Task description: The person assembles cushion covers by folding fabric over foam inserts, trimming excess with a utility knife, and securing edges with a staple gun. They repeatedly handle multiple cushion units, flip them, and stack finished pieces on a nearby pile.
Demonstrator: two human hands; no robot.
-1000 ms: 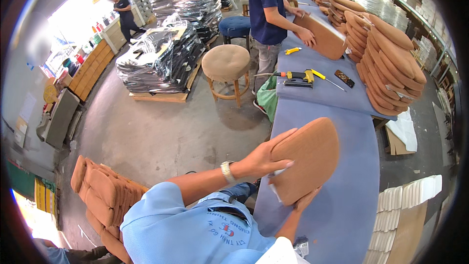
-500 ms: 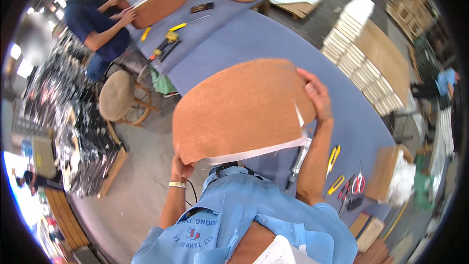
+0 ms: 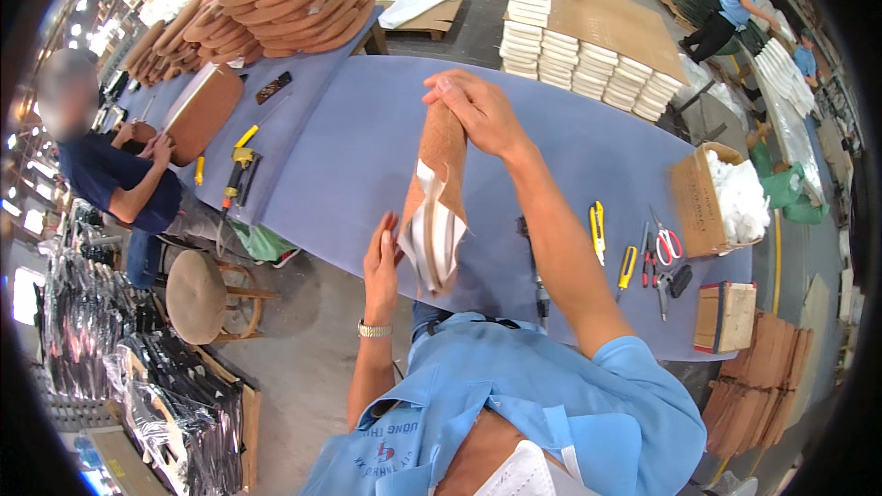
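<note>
A brown cushion (image 3: 443, 142) stands on edge above the blue table, seen narrow side on. Its near end shows white lining (image 3: 434, 239), parted around a long strip down the middle. My right hand (image 3: 473, 110) is closed over the far top end of the cushion, fingers bent across it. Beside the near end, my left hand (image 3: 380, 255) has its fingers stretched out along the cushion's left side; whether the fingertips touch it is hard to tell. A dark-tipped tool (image 3: 540, 298) lies partly hidden by my right forearm.
On the blue table (image 3: 331, 165) lie a yellow cutter (image 3: 597, 230), a yellow-handled screwdriver (image 3: 627, 266), red-handled scissors (image 3: 669, 243) and a yellow power tool (image 3: 241, 170). A cardboard box (image 3: 698, 207) holds white stuffing. At left, a co-worker (image 3: 119, 170) handles another cushion (image 3: 204, 115) near stacked brown cushions (image 3: 299, 0).
The cushion has turned from its broad face to its edge, showing the white lining. My right hand has moved up and left to its far end; the left hand has opened from its grip. My view has swung right.
</note>
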